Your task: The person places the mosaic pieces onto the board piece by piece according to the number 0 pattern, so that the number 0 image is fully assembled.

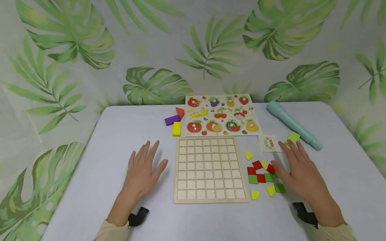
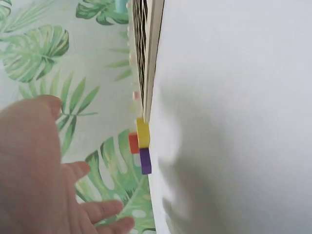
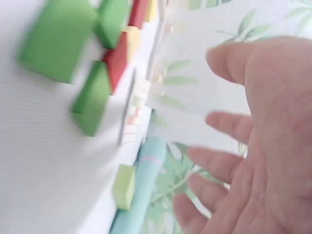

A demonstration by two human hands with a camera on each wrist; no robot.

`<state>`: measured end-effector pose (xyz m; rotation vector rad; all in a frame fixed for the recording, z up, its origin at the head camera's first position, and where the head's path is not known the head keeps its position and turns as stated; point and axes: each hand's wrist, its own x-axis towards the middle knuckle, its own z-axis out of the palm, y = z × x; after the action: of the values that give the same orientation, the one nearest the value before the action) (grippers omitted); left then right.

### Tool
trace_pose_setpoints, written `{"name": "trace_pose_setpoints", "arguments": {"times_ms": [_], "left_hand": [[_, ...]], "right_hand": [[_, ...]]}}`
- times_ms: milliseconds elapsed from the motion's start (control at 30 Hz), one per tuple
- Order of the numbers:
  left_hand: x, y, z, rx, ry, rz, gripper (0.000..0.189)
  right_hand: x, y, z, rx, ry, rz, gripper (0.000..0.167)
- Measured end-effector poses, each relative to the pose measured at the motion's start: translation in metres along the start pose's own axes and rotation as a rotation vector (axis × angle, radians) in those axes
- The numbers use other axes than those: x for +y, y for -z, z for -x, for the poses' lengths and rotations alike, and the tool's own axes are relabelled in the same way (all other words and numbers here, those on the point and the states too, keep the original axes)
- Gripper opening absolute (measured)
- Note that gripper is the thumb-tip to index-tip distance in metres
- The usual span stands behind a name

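Note:
A wooden grid board (image 1: 211, 170) with square cells lies flat at the middle of the table. To its left hovers my left hand (image 1: 141, 172), fingers spread and holding nothing. My right hand (image 1: 301, 175) is likewise spread and holds nothing, over the right edge of a loose group of small tiles. Among these are a red tile (image 1: 261, 178), a green tile (image 1: 253, 179) and a yellow quarter-round tile (image 1: 255, 194). Just past the right fingertips lie a small pattern card (image 1: 270, 143) and a light green block (image 3: 124, 186).
Behind the grid lies a fruit puzzle board (image 1: 221, 130). Left of it sit a purple block (image 1: 172, 120), an orange triangular block (image 1: 180, 112) and a yellow block (image 2: 142, 133). At the back right rests a teal microphone-shaped object (image 1: 297, 125). A leaf-print cloth (image 1: 211, 50) hangs behind the table.

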<state>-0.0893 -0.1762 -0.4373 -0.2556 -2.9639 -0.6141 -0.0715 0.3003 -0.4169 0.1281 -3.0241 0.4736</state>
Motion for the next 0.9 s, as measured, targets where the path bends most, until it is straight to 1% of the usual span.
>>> {"name": "trace_pose_setpoints", "arguments": {"times_ms": [100, 233, 333, 400, 467, 533, 633, 767, 900], "left_hand": [[-0.004, -0.001, -0.018, -0.023, -0.022, 0.120, 0.071], [-0.001, -0.010, -0.041, -0.058, -0.024, 0.249, 0.070], [0.004, -0.020, -0.053, -0.086, -0.010, 0.319, 0.069], [0.005, -0.026, -0.058, -0.092, -0.017, 0.352, 0.065], [0.004, -0.033, -0.060, -0.081, -0.056, 0.352, 0.060], [0.001, -0.039, -0.060, -0.051, -0.112, 0.336, 0.056], [-0.001, -0.045, -0.058, -0.004, -0.178, 0.279, 0.052], [-0.001, -0.047, -0.058, 0.035, -0.222, 0.241, 0.048], [-0.003, -0.048, -0.063, 0.059, -0.273, 0.233, 0.042]], "right_hand": [[-0.006, 0.005, -0.016, -0.029, 0.070, -0.035, 0.074], [-0.017, 0.004, -0.036, -0.121, 0.134, -0.067, 0.066], [-0.026, 0.002, -0.049, -0.208, 0.154, -0.088, 0.061], [-0.032, 0.002, -0.057, -0.256, 0.168, -0.106, 0.058], [-0.039, 0.002, -0.066, -0.304, 0.170, -0.121, 0.056], [-0.043, 0.001, -0.073, -0.337, 0.175, -0.126, 0.054], [-0.044, -0.004, -0.078, -0.372, 0.181, -0.131, 0.052], [-0.039, -0.011, -0.079, -0.374, 0.212, -0.135, 0.044], [-0.036, -0.014, -0.081, -0.366, 0.217, -0.136, 0.038]]}}
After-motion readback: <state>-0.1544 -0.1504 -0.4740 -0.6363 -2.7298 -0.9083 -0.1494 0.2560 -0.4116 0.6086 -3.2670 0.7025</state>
